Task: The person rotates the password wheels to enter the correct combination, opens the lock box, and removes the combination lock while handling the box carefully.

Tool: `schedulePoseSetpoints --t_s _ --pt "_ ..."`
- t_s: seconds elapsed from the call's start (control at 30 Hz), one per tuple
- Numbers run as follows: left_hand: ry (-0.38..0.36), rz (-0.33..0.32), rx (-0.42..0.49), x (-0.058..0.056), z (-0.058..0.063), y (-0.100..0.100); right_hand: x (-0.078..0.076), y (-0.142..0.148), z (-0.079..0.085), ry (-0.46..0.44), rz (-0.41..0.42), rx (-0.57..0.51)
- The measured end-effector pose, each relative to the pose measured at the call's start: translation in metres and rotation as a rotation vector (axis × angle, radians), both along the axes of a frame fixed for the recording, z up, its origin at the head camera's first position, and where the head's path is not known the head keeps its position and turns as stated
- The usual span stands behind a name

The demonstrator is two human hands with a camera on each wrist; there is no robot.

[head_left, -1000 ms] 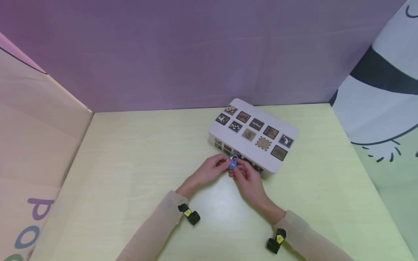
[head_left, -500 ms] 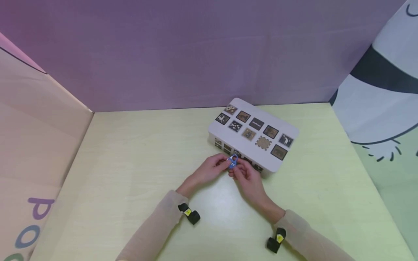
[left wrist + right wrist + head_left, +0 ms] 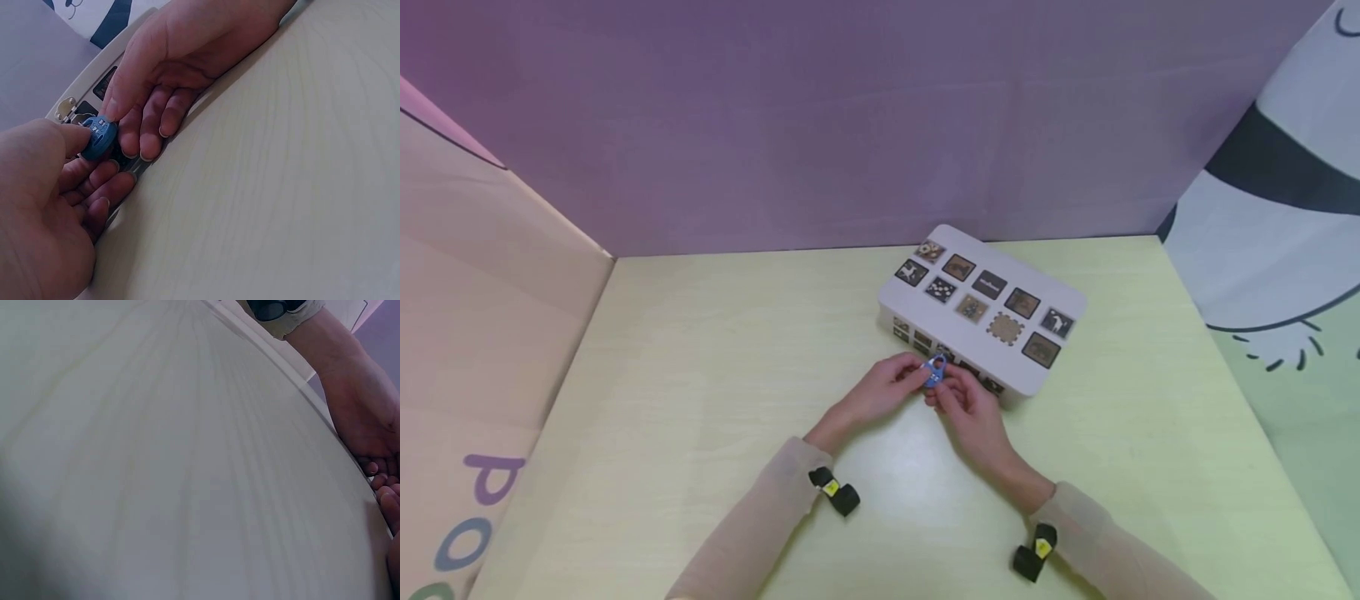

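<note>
A small blue combination padlock (image 3: 100,137) with number dials is held at the front side of a white box (image 3: 925,292) printed with square pictures. My left hand (image 3: 883,390) pinches the padlock's left side between thumb and fingers. From the other side, my right hand (image 3: 976,421) pinches it too, with the thumb at its edge and the remaining fingers curled below. The shackle points up toward the box, beside a metal clasp (image 3: 65,109) in the left wrist view. In the right wrist view only parts of the hands show at the right edge, and the padlock is hidden.
The box sits at an angle on a pale wood table (image 3: 722,350), its back corner near the purple wall (image 3: 820,125). Printed panels (image 3: 1292,192) border the table at both sides. Black cameras (image 3: 844,498) are strapped over the sleeves at both wrists.
</note>
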State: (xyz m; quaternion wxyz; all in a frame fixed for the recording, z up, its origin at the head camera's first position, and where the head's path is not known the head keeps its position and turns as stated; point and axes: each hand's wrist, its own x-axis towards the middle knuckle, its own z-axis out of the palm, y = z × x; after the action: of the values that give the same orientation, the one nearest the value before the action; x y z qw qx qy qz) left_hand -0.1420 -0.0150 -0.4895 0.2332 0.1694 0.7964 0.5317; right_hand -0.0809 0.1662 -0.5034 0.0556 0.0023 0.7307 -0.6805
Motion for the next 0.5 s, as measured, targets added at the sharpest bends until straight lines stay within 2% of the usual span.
schedulePoseSetpoints --t_s 0.5 --pt "-0.005 -0.007 0.039 -0.0007 -0.0016 -0.0032 0.0 -0.0013 -0.0003 0.013 -0.015 -0.007"
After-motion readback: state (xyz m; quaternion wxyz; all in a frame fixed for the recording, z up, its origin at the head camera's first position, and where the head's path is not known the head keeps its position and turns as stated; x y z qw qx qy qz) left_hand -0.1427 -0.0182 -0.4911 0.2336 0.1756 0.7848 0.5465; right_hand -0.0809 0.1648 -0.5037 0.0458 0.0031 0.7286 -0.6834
